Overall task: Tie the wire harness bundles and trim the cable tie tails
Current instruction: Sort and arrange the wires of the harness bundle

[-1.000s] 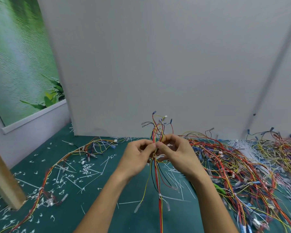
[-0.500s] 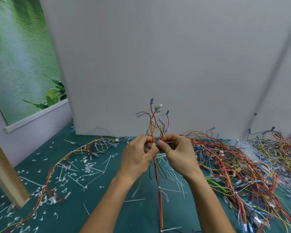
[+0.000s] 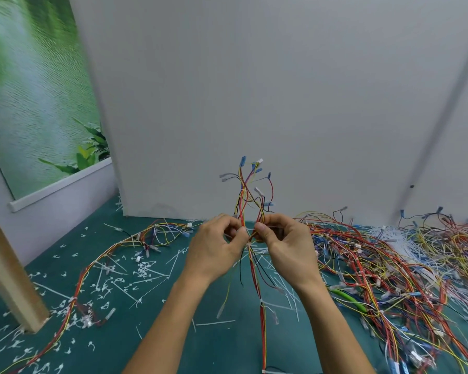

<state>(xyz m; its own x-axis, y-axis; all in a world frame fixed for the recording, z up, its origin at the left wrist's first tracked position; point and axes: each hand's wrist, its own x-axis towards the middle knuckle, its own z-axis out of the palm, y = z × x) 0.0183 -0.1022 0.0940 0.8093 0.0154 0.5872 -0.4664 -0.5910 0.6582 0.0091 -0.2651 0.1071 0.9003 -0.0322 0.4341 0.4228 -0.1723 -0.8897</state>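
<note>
grey partition (image 3: pixel 281 90) | green nature poster (image 3: pixel 33 90) | wooden post (image 3: pixel 8 287) | teal mat (image 3: pixel 222 344)

The left hand (image 3: pixel 214 252) and right hand (image 3: pixel 287 249) are covering the stretch of wire harness (image 3: pixel 250 195) they are pinching, so whether a cable tie is sitting there cannot be told. The harness's lower end and both forearms are running off the bottom edge. The pile of harnesses (image 3: pixel 416 265) is blurring toward the right edge, which is cutting it off; the left edge is cropping the wooden post (image 3: pixel 8 271)
</note>
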